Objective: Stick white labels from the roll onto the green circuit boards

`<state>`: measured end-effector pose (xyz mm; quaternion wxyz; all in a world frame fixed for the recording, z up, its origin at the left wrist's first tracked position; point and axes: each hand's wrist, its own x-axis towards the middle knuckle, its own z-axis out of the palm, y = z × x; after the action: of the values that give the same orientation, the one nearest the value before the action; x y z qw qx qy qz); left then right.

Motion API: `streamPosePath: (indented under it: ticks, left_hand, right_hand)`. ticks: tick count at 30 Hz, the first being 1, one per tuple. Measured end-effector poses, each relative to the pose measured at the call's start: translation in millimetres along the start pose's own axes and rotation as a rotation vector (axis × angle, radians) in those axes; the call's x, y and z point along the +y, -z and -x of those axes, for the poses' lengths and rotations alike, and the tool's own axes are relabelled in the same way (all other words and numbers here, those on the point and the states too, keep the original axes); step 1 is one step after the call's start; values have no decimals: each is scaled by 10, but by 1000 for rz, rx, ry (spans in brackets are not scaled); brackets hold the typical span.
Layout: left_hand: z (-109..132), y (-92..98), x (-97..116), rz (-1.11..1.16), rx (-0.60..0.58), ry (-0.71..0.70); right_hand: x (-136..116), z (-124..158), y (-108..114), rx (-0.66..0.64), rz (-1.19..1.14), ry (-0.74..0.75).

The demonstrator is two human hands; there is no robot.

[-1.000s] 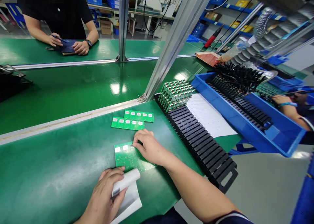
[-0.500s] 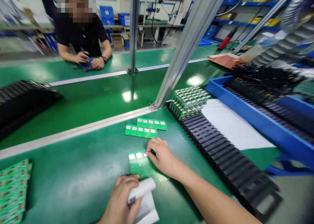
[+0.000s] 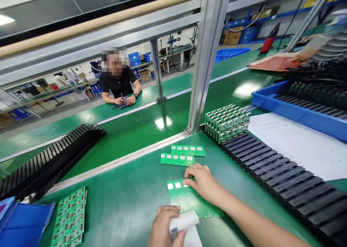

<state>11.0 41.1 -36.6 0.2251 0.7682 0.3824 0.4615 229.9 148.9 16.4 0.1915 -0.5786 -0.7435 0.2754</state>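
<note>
My left hand [image 3: 162,226] is closed around a curled strip of white label paper [image 3: 186,221], its loose end hanging below. Just beyond it, a green circuit board panel [image 3: 180,200] lies on the green bench, with white stickers along its far edge. My right hand [image 3: 204,183] is over that panel's far edge, thumb and forefinger pinched at a white sticker [image 3: 185,182] that they partly cover. Two narrow green boards, a nearer one [image 3: 177,159] and a farther one [image 3: 189,151], lie overlapping beyond my right hand, each with a row of white stickers.
On the right runs a black slotted rack [image 3: 268,167] with upright circuit boards [image 3: 227,122] at its far end. Beside it are white paper [image 3: 292,142] and a blue tray [image 3: 303,117]. Board panels [image 3: 69,218] are stacked left. A metal post [image 3: 203,66] stands ahead; a person [image 3: 119,82] sits across.
The view has tilted up and swung left, so everything sits lower and farther right. Both hands keep nearly the same places relative to the panel, with the paper still in my left hand.
</note>
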Motion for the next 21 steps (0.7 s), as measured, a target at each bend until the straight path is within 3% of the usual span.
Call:
streamPosePath:
  ticks: [3, 4, 6, 9, 14, 21]
  left_hand:
    - [-85, 96, 114, -7, -22, 27]
    - [-110, 124, 157, -13, 18, 47]
    - [-142, 167, 222, -26, 12, 151]
    - [-137, 195, 242, -6, 13, 287]
    - [-89, 187, 217, -39, 50, 424]
    - [-10, 110, 190, 18, 108, 438]
  right_hand:
    - [26, -2, -16, 17, -1, 8]
    - [20, 18, -12, 29, 4, 9]
    - [-22, 89, 5, 86, 2, 28]
    - [-166, 245, 17, 203, -84, 194]
    - [-443, 486, -60, -2, -160, 613]
    - [-540, 537, -207, 7, -81, 732]
